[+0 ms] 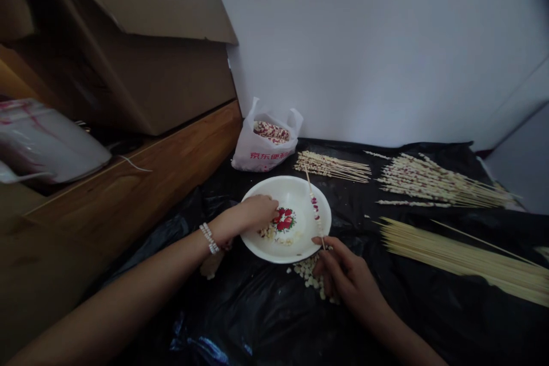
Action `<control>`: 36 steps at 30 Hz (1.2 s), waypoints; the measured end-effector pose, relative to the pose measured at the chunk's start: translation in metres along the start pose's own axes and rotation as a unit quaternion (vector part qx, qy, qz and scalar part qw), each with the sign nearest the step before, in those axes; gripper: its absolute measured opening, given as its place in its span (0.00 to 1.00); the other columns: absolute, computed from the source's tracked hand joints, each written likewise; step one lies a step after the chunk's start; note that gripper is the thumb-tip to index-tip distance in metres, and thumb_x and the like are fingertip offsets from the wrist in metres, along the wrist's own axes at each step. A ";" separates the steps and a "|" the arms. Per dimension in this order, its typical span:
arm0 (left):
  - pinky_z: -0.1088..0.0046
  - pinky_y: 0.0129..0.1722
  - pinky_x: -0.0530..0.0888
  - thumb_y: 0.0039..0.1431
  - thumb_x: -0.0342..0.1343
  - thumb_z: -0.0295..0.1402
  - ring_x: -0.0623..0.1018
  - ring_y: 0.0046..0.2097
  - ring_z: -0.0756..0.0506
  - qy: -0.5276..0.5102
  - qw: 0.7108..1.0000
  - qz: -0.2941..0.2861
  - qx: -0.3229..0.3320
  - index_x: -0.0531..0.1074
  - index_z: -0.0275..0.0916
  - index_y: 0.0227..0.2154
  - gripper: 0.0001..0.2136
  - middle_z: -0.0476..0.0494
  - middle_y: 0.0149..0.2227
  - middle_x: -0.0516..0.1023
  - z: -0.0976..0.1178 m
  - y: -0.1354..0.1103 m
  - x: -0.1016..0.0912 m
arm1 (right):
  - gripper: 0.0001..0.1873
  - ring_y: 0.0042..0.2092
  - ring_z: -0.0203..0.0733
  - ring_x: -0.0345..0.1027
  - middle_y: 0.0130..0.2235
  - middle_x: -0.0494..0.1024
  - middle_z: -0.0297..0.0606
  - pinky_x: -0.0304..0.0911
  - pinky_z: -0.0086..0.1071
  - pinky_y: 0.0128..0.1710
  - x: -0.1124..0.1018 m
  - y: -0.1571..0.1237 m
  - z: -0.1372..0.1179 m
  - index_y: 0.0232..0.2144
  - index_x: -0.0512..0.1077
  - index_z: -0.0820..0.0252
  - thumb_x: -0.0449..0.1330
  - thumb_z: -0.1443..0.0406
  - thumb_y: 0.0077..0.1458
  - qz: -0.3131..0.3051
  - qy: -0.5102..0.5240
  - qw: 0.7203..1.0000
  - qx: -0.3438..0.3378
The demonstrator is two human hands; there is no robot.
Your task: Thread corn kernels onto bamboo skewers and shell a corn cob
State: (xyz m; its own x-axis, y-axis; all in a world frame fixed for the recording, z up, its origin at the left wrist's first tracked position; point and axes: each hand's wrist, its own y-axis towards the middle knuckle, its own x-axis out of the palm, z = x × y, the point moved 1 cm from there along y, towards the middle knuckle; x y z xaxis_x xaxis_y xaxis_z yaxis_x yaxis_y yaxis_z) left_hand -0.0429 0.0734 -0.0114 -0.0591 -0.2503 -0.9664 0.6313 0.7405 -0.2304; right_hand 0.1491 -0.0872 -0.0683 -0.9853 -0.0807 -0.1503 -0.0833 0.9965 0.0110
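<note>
My right hand [341, 269] pinches the lower end of a thin wooden skewer [315, 206] threaded with small white and dark red, kernel-like pieces. The skewer leans over the right side of a white bowl [317, 194] with a red strawberry print on its bottom. Inside the bowl, at its left, the curled fingers of my left hand [259, 211] are closed close to some loose pale pieces [268, 233]. Whether a piece is between those fingertips cannot be made out. A pile of pale pieces [309, 270] lies under my right hand, partly hidden by it.
Behind the bowl stands a white plastic bag [266, 154] of red-and-white speckled pieces. Threaded skewers lie in a small bundle [332, 166] and a larger one [433, 180]. Bare skewers [454, 257] lie at right on black plastic sheeting [257, 314]. A cardboard box [171, 74] is at left.
</note>
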 end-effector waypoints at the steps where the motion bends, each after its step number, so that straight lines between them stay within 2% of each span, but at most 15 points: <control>1: 0.65 0.38 0.69 0.61 0.45 0.37 0.76 0.39 0.39 0.002 1.000 0.001 -0.005 0.75 0.34 0.37 0.15 0.32 0.38 0.78 0.005 -0.004 0.005 | 0.16 0.18 0.35 0.64 0.27 0.76 0.34 0.56 0.28 0.16 0.000 0.000 0.000 0.49 0.66 0.57 0.48 0.56 0.65 0.001 0.001 1.000 0.001; 5: 0.65 0.36 0.68 0.63 0.41 0.44 0.76 0.36 0.39 -0.028 0.999 -0.016 -0.002 0.74 0.35 0.39 0.21 0.31 0.39 0.77 0.022 -0.016 0.011 | 0.16 0.16 0.35 0.64 0.28 0.77 0.34 0.55 0.27 0.14 0.001 0.002 0.001 0.47 0.65 0.56 0.48 0.54 0.65 0.010 0.016 1.000 0.007; 7: 0.66 0.35 0.67 0.64 0.39 0.45 0.76 0.36 0.41 -0.053 0.997 -0.044 0.036 0.74 0.36 0.39 0.22 0.34 0.37 0.78 0.031 -0.020 0.009 | 0.16 0.16 0.35 0.64 0.27 0.77 0.33 0.55 0.27 0.14 0.001 0.002 0.000 0.46 0.66 0.56 0.47 0.54 0.65 0.017 0.021 1.000 0.010; 11: 0.67 0.35 0.66 0.65 0.35 0.46 0.75 0.36 0.41 -0.079 0.988 -0.095 0.096 0.74 0.37 0.36 0.24 0.37 0.36 0.78 0.047 -0.029 0.001 | 0.15 0.15 0.36 0.61 0.16 0.71 0.27 0.54 0.27 0.15 0.001 0.000 -0.007 0.43 0.67 0.57 0.50 0.54 0.64 0.033 0.009 0.999 0.015; 14: 0.67 0.37 0.66 0.64 0.33 0.51 0.75 0.38 0.42 -0.112 0.981 -0.099 0.120 0.73 0.39 0.37 0.27 0.38 0.37 0.77 0.054 -0.041 -0.004 | 0.16 0.14 0.37 0.60 0.14 0.69 0.26 0.54 0.27 0.16 0.001 -0.002 -0.009 0.44 0.67 0.58 0.50 0.53 0.63 0.039 0.002 0.999 0.018; 16: 0.67 0.39 0.66 0.62 0.35 0.55 0.75 0.39 0.42 -0.137 0.976 -0.101 0.137 0.73 0.40 0.39 0.27 0.39 0.39 0.76 0.057 -0.051 -0.006 | 0.17 0.14 0.37 0.60 0.14 0.69 0.26 0.54 0.27 0.15 0.001 -0.001 -0.009 0.43 0.67 0.58 0.50 0.52 0.63 0.040 0.001 0.999 0.016; 19: 0.66 0.39 0.67 0.57 0.42 0.58 0.75 0.41 0.41 -0.127 0.981 -0.060 0.132 0.72 0.40 0.43 0.28 0.38 0.42 0.75 0.061 -0.063 -0.003 | 0.17 0.14 0.37 0.60 0.14 0.70 0.26 0.54 0.27 0.15 0.001 0.000 -0.007 0.41 0.68 0.58 0.50 0.52 0.63 0.044 -0.003 0.999 0.012; 24: 0.64 0.36 0.67 0.63 0.36 0.53 0.74 0.38 0.40 -0.066 0.992 0.012 0.111 0.71 0.38 0.39 0.25 0.36 0.39 0.75 0.068 -0.070 0.013 | 0.15 0.15 0.36 0.61 0.14 0.69 0.26 0.53 0.27 0.16 0.001 0.001 -0.007 0.40 0.68 0.57 0.51 0.53 0.63 0.051 -0.008 0.999 0.007; 29: 0.65 0.32 0.65 0.65 0.33 0.50 0.74 0.34 0.41 -0.025 0.993 0.028 0.108 0.70 0.38 0.36 0.25 0.39 0.33 0.76 0.070 -0.067 0.020 | 0.14 0.15 0.36 0.61 0.14 0.69 0.25 0.54 0.26 0.16 0.001 0.000 -0.007 0.41 0.68 0.57 0.50 0.54 0.63 0.052 -0.006 0.999 0.008; 36: 0.69 0.28 0.58 0.66 0.36 0.45 0.71 0.28 0.46 -0.099 0.990 0.024 0.097 0.70 0.39 0.26 0.23 0.44 0.26 0.75 0.065 -0.057 0.018 | 0.13 0.15 0.35 0.60 0.14 0.69 0.25 0.53 0.26 0.16 0.001 0.000 -0.006 0.40 0.68 0.57 0.50 0.55 0.64 0.046 -0.007 0.999 0.010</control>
State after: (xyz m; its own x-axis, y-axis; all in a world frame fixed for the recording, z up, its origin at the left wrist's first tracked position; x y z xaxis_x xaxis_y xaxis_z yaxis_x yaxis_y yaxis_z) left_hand -0.0296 -0.0133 -0.0079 0.1154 -0.3494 -0.9298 0.7674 0.6257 -0.1399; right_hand 0.1472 -0.0875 -0.0625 -0.9866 0.0121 -0.1628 0.0114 0.9999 0.0051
